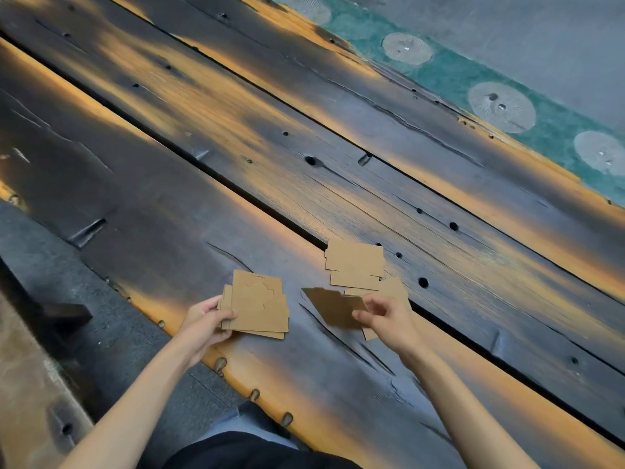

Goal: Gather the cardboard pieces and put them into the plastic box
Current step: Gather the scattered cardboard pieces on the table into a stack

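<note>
Holding a stack of tan cardboard pieces (257,304) in my left grip (203,319), my right grip (382,316) pinches one brown cardboard piece (333,308) over the dark scorched wooden table (236,147).

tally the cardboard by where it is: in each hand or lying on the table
left hand stack: 1, piece count unclear
right hand piece: 1
pieces on table: at least 3, overlapping
total: 5 or more items

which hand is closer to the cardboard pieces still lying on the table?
Right. The right hand, holding one piece, is just below the loose cardboard pieces. The left hand grips a stack farther left.
</note>
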`<state>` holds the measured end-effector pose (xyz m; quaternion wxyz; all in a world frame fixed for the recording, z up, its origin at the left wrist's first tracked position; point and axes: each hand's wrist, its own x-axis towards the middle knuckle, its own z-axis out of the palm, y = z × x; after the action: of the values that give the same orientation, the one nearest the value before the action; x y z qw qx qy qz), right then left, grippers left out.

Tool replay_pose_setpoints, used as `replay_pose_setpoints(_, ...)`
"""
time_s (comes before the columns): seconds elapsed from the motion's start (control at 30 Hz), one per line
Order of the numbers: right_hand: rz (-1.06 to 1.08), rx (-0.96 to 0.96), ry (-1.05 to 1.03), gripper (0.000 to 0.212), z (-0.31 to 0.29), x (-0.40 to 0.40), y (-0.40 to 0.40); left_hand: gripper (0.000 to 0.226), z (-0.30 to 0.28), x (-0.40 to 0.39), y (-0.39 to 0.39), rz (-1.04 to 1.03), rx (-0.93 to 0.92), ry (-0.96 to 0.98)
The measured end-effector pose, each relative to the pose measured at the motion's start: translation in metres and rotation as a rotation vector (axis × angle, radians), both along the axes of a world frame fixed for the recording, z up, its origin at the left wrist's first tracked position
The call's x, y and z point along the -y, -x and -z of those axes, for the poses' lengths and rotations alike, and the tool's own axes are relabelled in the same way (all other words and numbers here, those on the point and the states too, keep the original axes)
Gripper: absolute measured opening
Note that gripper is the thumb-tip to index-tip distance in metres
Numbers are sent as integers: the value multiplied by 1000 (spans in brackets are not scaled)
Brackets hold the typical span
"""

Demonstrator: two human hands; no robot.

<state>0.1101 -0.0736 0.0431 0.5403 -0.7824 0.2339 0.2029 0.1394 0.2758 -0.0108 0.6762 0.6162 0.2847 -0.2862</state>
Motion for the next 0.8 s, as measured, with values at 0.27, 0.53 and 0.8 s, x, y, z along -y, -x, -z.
replay_pose_setpoints(0.27, -41, 260, -254, 42, -29, 6, 0, 30, -8, 26, -8, 184, -55, 267)
replay_pose_setpoints(0.53, -231, 312, -326, 30, -36, 3, 1, 56, -27, 42, -18, 427, -77, 596)
replay_pose_setpoints(0.8, -437, 297, -322, 31, -33, 7, -5, 63, -28, 42, -17, 588, -118, 707)
